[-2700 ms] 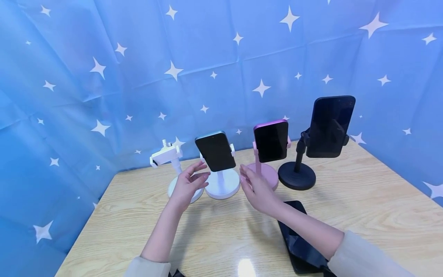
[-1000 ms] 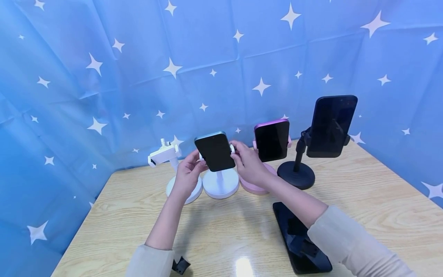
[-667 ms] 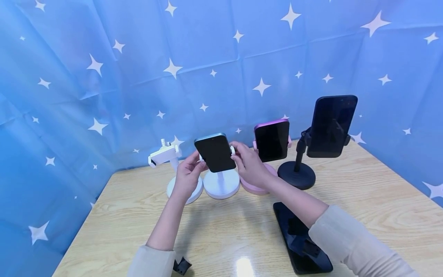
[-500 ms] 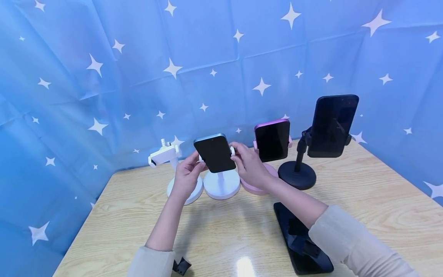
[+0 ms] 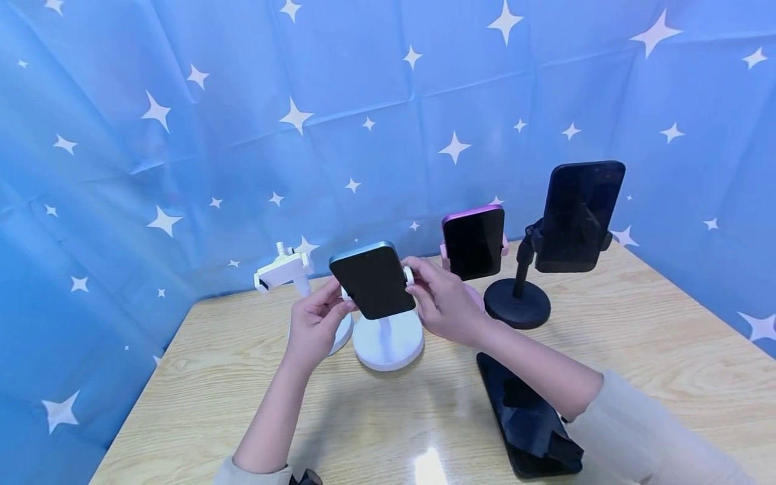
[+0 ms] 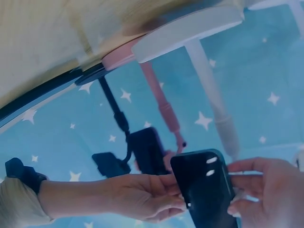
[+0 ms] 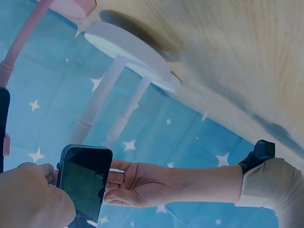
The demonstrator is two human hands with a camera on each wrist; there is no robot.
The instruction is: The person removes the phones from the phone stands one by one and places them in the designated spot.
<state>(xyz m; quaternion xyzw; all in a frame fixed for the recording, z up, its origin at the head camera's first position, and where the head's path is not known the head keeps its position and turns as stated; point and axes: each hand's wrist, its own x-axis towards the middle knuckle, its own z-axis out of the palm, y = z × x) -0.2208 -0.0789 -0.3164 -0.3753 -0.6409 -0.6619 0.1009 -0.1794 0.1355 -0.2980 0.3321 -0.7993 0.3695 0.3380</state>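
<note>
A blue-edged smartphone (image 5: 372, 279) sits in the clamp of a white phone stand (image 5: 388, 340). My left hand (image 5: 315, 327) pinches the clamp's left side, thumb in front. On the opposite side, my right hand (image 5: 448, 303) pinches the white clamp end beside the phone. Both wrist views show the phone (image 6: 202, 185) between the two hands, its screen dark. The round base (image 7: 126, 47) is raised at an angle above the wood, with a shadow beneath it.
Left is another white stand (image 5: 283, 269) with an unoccupied clamp. To the right stand a pink-framed phone (image 5: 474, 242) on a pink stand and a black phone (image 5: 578, 215) on a black stand. A dark phone or tablet (image 5: 515, 404) lies under my right forearm.
Both hands came in from beside the stand and took hold of its clamp. Since then the stand with its phone has come up and nearer to me, its base moving away from the pink one.
</note>
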